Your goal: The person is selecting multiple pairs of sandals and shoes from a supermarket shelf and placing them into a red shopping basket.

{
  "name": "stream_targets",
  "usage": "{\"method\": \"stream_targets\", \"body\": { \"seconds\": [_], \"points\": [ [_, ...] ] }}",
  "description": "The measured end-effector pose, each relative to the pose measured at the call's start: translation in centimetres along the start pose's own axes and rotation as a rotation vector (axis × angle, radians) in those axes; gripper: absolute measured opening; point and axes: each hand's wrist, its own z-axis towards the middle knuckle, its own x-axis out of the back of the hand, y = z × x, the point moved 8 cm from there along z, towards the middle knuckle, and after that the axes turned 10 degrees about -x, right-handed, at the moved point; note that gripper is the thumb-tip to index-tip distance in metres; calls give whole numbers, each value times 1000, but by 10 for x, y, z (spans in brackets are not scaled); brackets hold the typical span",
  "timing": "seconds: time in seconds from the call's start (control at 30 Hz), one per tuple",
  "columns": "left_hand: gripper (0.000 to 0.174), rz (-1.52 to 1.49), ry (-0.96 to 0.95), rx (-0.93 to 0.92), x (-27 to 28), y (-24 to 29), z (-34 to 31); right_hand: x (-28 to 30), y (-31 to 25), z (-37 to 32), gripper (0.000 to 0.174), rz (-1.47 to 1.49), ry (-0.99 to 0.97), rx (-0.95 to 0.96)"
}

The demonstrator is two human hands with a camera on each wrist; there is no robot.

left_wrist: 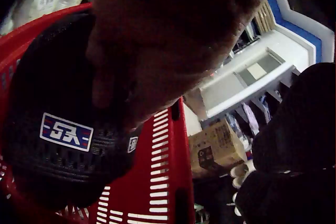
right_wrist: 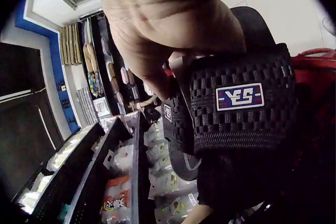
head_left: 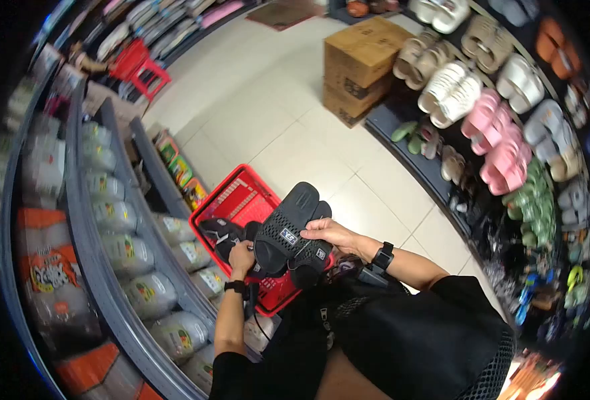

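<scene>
Over a red shopping basket (head_left: 239, 191), my right hand (head_left: 335, 235) grips black slide slippers (head_left: 297, 203) with woven straps and a small white-and-blue logo patch. In the right wrist view one slipper's strap (right_wrist: 210, 129) faces the camera, with a second slipper (right_wrist: 177, 124) beside it. My left hand (head_left: 243, 260) is lower and to the left, its fingers curled on a black slipper (head_left: 222, 235) at the basket. The left wrist view shows that hand (left_wrist: 157, 40) on a slipper with the same logo (left_wrist: 66, 132); its fingertips are partly in shadow.
Grey shelves (head_left: 111, 267) with bagged clear plastic goods run along the left. Rows of slippers, including pink ones (head_left: 505, 170), fill the rack on the right. Stacked cardboard boxes (head_left: 365, 50) stand at the rack's far end. A pale tiled floor (head_left: 275, 120) lies between.
</scene>
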Motion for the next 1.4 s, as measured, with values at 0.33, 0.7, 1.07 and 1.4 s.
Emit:
{"method": "stream_targets", "body": {
  "seconds": [0.33, 0.7, 1.07, 1.4],
  "points": [
    [29, 229, 19, -245, 81, 95, -17, 90, 0, -122, 20, 113, 390, 197],
    [27, 336, 207, -332, 154, 297, -76, 253, 50, -344, 16, 523, 727, 475],
    [29, 209, -27, -784, -10, 630, -97, 411, 250, -614, 18, 1117, 987, 764],
    [27, 330, -319, -1482, -181, 955, -207, 396, 443, -768, 17, 1536, 1335, 1017]
  ]
}}
